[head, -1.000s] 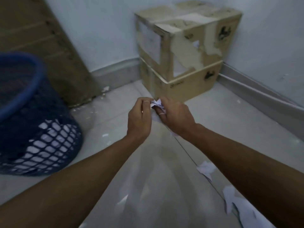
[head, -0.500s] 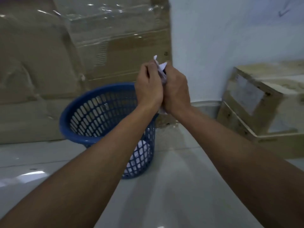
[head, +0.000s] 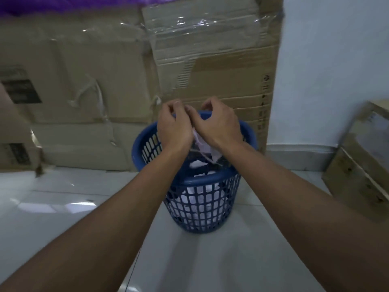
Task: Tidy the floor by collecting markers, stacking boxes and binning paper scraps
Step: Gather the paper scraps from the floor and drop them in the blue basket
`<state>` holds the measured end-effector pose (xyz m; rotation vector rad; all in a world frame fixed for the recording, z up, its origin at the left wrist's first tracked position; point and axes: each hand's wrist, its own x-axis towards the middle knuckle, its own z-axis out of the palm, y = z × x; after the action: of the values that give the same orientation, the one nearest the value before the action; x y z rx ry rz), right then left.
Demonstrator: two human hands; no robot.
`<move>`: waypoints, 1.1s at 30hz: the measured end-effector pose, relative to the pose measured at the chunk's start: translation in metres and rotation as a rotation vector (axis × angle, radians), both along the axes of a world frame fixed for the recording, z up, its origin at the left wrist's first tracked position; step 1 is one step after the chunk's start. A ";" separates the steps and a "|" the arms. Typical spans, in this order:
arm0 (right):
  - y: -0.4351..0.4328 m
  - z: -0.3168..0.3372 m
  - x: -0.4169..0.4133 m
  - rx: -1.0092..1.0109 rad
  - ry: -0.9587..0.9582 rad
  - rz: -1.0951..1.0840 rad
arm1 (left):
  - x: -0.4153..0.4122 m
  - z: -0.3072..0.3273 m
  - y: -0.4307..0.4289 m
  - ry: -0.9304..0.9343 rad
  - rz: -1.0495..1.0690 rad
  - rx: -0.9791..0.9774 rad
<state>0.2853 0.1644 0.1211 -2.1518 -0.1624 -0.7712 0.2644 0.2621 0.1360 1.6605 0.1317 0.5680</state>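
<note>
A blue mesh basket [head: 210,180] stands on the pale tiled floor and holds several white paper scraps [head: 196,164]. Directly above its mouth, my left hand [head: 174,127] and my right hand [head: 219,125] press together at the palms. A crumpled bundle of white paper [head: 203,145] is pinched between them and hangs down into the opening. The fingertips of both hands curl loosely, slightly apart at the top. No markers are in view.
Large flattened cardboard sheets [head: 210,70] with clear tape lean on the wall behind the basket. Two stacked cardboard boxes [head: 362,165] stand at the right edge against the white wall. Glossy floor tiles [head: 63,207] spread to the left and front.
My view swung left from the stacked boxes to the basket. Both hands carried the paper bundle over and down above the basket's mouth, and the fingertips have parted.
</note>
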 end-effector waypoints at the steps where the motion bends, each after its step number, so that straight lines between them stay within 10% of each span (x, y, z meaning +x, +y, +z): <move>1: -0.003 0.001 -0.002 -0.013 0.001 0.000 | 0.001 0.000 0.000 -0.003 0.017 0.018; 15: -0.128 0.012 -0.059 0.095 -0.103 -0.285 | -0.027 -0.006 -0.131 -0.134 -0.268 0.101; 33: -0.326 -0.125 -0.346 0.069 0.314 -0.940 | -0.223 -0.151 -0.332 -0.012 -1.092 0.322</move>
<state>-0.0610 -0.1618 -0.0036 -2.2016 1.0855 -0.8891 0.0415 -0.0694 -0.0153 1.7434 -0.8717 -0.2525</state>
